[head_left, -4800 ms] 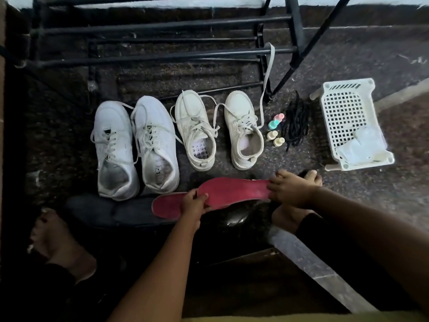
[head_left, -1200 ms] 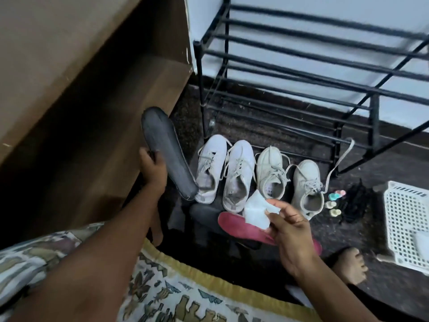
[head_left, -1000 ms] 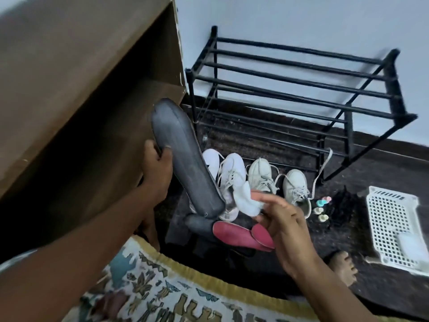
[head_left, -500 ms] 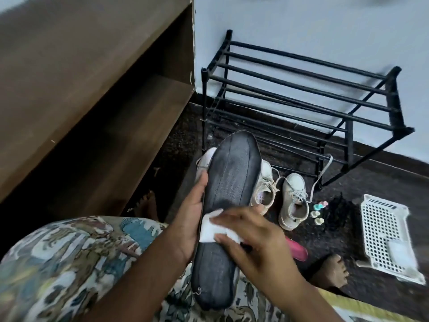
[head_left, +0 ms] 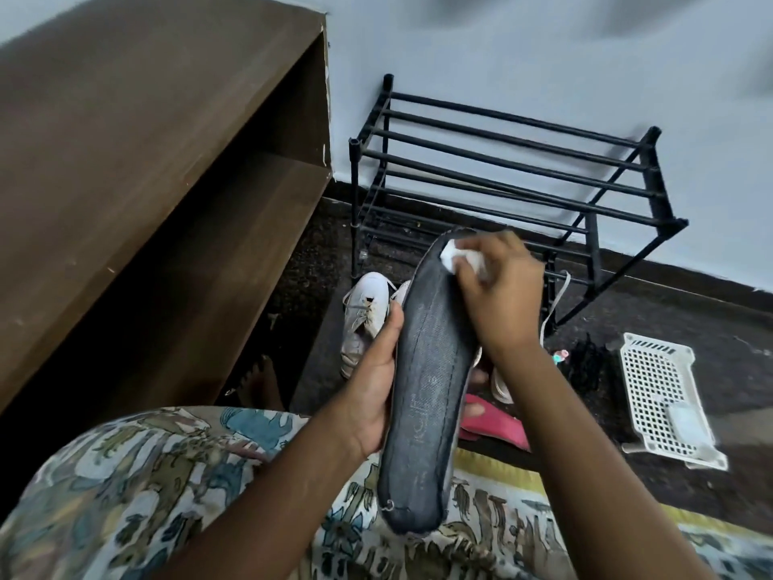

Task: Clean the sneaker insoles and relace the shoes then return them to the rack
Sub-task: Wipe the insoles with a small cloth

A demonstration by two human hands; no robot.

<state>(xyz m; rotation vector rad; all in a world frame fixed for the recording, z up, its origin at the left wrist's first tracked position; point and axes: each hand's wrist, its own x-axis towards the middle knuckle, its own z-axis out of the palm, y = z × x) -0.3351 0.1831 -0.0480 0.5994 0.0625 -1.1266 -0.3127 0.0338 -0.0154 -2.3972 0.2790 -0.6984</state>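
Note:
A long dark grey insole (head_left: 426, 395) stands tilted over my lap, toe end pointing away from me. My left hand (head_left: 372, 391) grips its left edge near the middle, fingers wrapped behind it. My right hand (head_left: 497, 295) pinches a white wipe (head_left: 454, 255) and presses it on the insole's far toe end. Behind the insole, white sneakers (head_left: 362, 316) sit on the dark floor, mostly hidden. A red insole (head_left: 497, 424) lies on the floor under my right forearm. The black metal shoe rack (head_left: 502, 161) stands against the wall.
A brown wooden shelf unit (head_left: 167, 161) fills the left side. A white perforated basket (head_left: 665, 395) lies on the floor at right, with black laces (head_left: 585, 362) and small coloured pieces (head_left: 558, 355) beside it. Patterned cloth (head_left: 146, 496) covers my lap.
My right hand has slid the wipe from the middle of the grey insole up to its toe end. Before that, my left hand lifted the insole from the floor to my lap.

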